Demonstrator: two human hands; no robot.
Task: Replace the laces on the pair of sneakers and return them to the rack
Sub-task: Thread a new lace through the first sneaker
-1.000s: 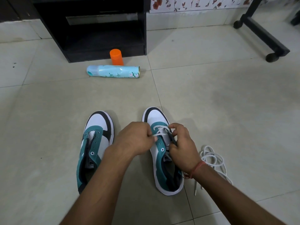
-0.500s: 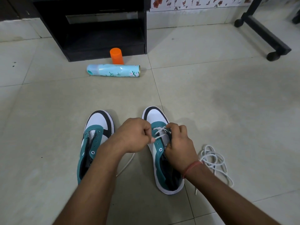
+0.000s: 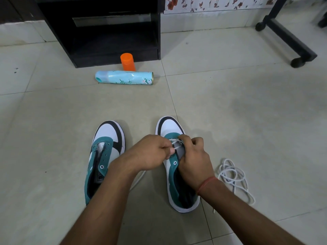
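Glossy tiled floor [image 3: 230,112], woven lace [image 3: 231,175]

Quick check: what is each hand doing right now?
Left hand: fingers curled, pinching the white lace at the right sneaker.
Right hand: fingers curled, pinching the same lace.

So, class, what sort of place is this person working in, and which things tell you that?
Probably a room at home: a tiled floor, floral wallpaper above the skirting, and a black shelf unit with a spray can lying before it.

Both forearms are bare, sleeveless in view, and a thin red thread band [image 3: 206,183] circles the right wrist.
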